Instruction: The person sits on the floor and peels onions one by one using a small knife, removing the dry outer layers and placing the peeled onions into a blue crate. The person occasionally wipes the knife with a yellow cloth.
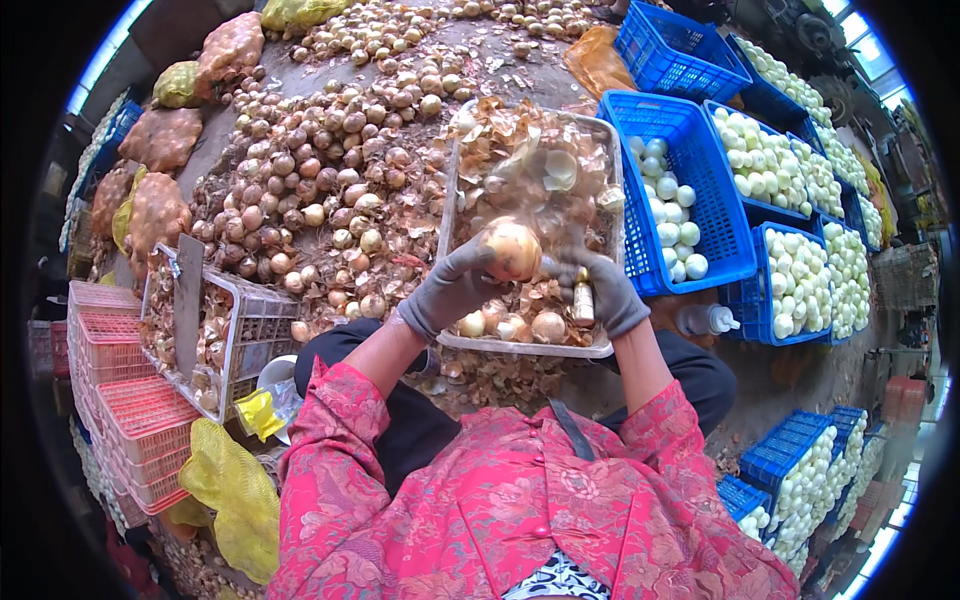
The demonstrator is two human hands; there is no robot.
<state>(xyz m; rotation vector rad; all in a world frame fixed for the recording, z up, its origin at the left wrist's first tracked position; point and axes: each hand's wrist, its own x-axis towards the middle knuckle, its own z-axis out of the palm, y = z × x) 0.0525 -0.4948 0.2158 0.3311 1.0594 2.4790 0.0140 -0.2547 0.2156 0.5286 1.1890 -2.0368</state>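
Note:
My left hand [463, 283], in a grey glove, grips a yellow-brown onion [511, 249] with its skin on. Close beside it my right hand [606, 289], gloved too, is closed around a small tool with a pale handle [583, 301] and a brass-coloured collar. The tool's working end is blurred near the onion, so I cannot tell its shape or whether it touches. Both hands are over a pale plastic crate [525, 346] heaped with dry onion skins [517, 142]. Several unpeeled onions [549, 327] lie at its near end.
Unpeeled onions [300, 172] spread over the floor at left. A blue crate [697, 180] at right holds peeled onions [670, 214], with more filled crates [796, 281] beyond. A plastic bottle [705, 320] stands near my right knee. Another skin-filled crate [259, 315] and stacked pink crates [142, 405] are at left.

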